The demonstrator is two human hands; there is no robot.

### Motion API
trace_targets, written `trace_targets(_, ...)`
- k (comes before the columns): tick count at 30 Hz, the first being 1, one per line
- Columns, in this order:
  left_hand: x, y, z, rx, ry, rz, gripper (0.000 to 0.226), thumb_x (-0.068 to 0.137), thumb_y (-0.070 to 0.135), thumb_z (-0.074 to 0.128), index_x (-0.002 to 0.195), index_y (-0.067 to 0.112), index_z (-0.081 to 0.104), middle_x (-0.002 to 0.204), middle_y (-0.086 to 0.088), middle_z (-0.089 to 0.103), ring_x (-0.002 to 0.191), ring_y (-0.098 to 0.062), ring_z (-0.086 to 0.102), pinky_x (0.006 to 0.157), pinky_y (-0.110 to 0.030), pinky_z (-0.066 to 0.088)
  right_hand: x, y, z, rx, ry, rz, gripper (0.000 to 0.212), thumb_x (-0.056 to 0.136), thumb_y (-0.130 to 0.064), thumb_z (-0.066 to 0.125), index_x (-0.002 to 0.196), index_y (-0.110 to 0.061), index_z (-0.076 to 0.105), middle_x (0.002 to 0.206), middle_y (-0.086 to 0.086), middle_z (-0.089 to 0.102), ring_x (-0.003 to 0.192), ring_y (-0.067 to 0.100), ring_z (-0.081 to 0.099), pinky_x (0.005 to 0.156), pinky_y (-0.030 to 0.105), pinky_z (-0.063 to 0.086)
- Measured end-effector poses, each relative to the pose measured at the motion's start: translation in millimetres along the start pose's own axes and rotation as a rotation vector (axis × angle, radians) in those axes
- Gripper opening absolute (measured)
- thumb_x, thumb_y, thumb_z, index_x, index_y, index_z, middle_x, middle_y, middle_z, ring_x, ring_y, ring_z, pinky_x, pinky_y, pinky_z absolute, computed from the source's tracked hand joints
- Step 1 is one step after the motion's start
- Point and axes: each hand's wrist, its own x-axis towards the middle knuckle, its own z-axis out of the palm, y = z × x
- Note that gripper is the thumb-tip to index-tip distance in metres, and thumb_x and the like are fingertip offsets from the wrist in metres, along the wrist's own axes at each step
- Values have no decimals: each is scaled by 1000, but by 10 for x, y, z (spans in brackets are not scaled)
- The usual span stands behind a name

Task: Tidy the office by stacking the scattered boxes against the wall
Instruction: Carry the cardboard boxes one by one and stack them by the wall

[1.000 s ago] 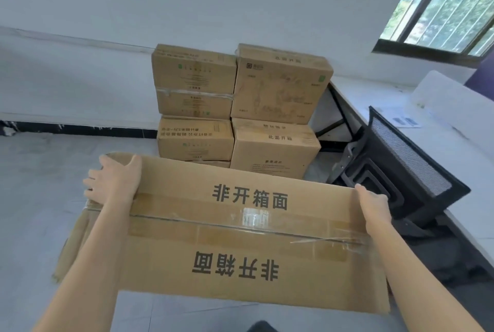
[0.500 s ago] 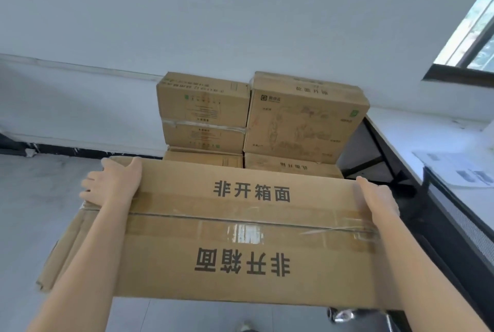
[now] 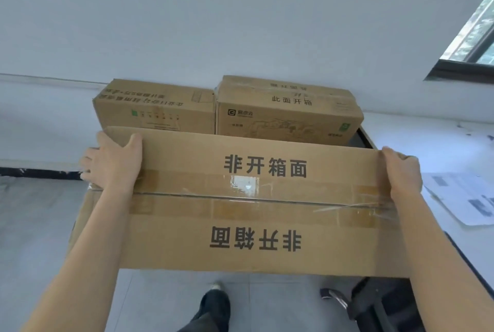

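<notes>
Left hand (image 3: 112,163): gripping the large box (image 3: 254,206) at 9 o'clock.
Right hand (image 3: 401,171): gripping its 3 o'clock end.

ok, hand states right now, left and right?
Left hand: grips the large box at its left end.
Right hand: grips the large box at its right end.

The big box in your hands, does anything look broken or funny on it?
Yes, a little. The clear tape along the seam of the big box is wrinkled and lifting near the right hand. The lid of the right stacked box behind looks rumpled too.
</notes>
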Motion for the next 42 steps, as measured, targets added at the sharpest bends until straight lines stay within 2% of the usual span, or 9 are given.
trace_targets(4, 337, 439, 586, -44, -75, 28, 63, 89, 40, 44, 143, 10, 28, 141, -27, 33, 133, -39, 25, 109, -51, 18, 529, -277, 98, -29, 73, -12, 55, 89, -45, 47, 129, -7, 44, 128, 14, 52, 119, 32, 47, 98, 40, 36)
trace_targets(12, 672, 1259, 1526, -2, -173, 62, 64, 91, 42, 46, 144, 10, 28, 146, -26, 28, 136, -38, 21, 109, -49, 16, 1448, -479, 224, -122, 151, 45, 56, 91, -45, 45, 130, -5, 42, 128, 17, 52, 119, 35, 47, 99, 42, 35)
trace_targets(20, 715, 1603, 2150, 80, -130, -29, 61, 90, 39, 44, 142, 9, 32, 143, -27, 31, 135, -37, 23, 109, -47, 16, 2369, -377, 593, -200, 9, 100, 53, 93, -42, 44, 127, -1, 47, 125, 21, 53, 116, 37, 48, 96, 41, 37)
trace_targets(26, 659, 1746, 2514, 95, -71, -94, 61, 89, 37, 45, 143, 11, 33, 141, -28, 33, 133, -39, 25, 108, -48, 17, 3168, -348, 879, -249, -81, 89, 61, 87, -50, 47, 127, -4, 46, 125, 18, 54, 114, 38, 50, 99, 44, 39)
trace_targets(33, 800, 1889, 2865, 133, -125, -104, 58, 89, 33, 46, 142, 12, 34, 140, -26, 35, 131, -38, 28, 108, -46, 20, 3674, -87, 1187, -347, -161, 71, 62, 82, -55, 46, 123, -9, 49, 118, 13, 58, 105, 35, 55, 91, 41, 44)
trace_targets(39, 963, 1940, 3038, 247, -223, 7, 70, 86, 35, 59, 146, 15, 27, 141, -25, 35, 131, -39, 29, 108, -46, 21, 3900, -35, 1395, -478, -173, 18, 61, 87, -49, 43, 128, -4, 41, 125, 15, 53, 112, 36, 52, 91, 41, 42)
trace_targets(42, 990, 1919, 3111, 358, -230, 66, 78, 85, 41, 60, 148, 15, 21, 141, -26, 34, 131, -40, 29, 107, -45, 22, 3984, -34, 1490, -530, -170, -15, 61, 89, -48, 42, 130, -3, 40, 128, 17, 51, 115, 37, 50, 96, 44, 41)
